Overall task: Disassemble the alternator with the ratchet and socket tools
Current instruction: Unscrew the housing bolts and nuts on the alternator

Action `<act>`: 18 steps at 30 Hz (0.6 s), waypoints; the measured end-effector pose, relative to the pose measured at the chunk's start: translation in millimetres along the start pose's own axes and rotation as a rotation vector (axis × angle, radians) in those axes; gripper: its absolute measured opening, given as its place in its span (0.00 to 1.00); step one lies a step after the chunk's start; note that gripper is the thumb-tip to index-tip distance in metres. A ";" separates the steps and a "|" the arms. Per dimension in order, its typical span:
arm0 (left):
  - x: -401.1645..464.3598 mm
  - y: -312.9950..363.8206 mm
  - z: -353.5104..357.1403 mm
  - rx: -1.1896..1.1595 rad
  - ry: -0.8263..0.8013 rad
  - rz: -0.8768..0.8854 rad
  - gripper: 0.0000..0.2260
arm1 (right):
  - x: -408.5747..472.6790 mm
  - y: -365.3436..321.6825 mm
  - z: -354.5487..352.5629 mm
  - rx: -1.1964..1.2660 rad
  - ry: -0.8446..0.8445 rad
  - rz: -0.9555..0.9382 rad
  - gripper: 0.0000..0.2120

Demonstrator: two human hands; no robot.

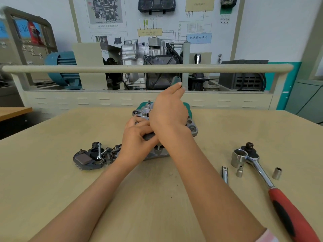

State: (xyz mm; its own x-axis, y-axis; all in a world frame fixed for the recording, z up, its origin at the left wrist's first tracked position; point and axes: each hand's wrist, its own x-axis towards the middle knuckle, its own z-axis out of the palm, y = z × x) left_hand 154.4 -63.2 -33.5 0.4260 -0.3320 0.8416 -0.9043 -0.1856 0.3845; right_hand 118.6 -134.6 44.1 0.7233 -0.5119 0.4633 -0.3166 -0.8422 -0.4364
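Midway through: removed parts [95, 157] lie left on the worktop [52, 172], ratchet [262, 169] idle at right. Left hand [138, 135] grips the alternator [191, 125] mid-worktop; right hand [168, 110] clutches a green-handled tool [175, 80]. The housing looks unsplit.

Bright, even indoor light; soft shadows, wide-angle edge bending.

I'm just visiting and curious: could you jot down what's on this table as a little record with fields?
Workpiece: alternator, mid-table, partly hidden by the hands
Left hand: grips the alternator's near side
Right hand: holds a green-handled tool over the alternator
Removed parts: dark pieces lying left of the alternator
Ratchet: red handle, lying at right, not held
Sockets: large socket beside the ratchet head; two small sockets nearby
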 end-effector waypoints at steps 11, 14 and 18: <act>-1.9 -9.0 0.9 -0.059 -0.002 -0.116 0.12 | 0.3 1.8 -5.8 -0.253 0.003 -0.771 0.28; -0.5 -6.9 0.7 -0.069 0.007 -0.126 0.14 | 1.5 5.2 -10.9 -0.164 -0.076 -0.910 0.25; 1.8 -4.7 -1.9 -0.099 -0.023 -0.109 0.07 | -1.3 10.7 -13.7 -0.148 -0.035 -1.043 0.22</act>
State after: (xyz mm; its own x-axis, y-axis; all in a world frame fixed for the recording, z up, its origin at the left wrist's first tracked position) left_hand 159.3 -61.2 -33.1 0.5213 -0.3360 0.7844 -0.8505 -0.1298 0.5097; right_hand 105.9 -145.2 49.4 0.6973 0.4809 0.5315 0.4022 -0.8763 0.2652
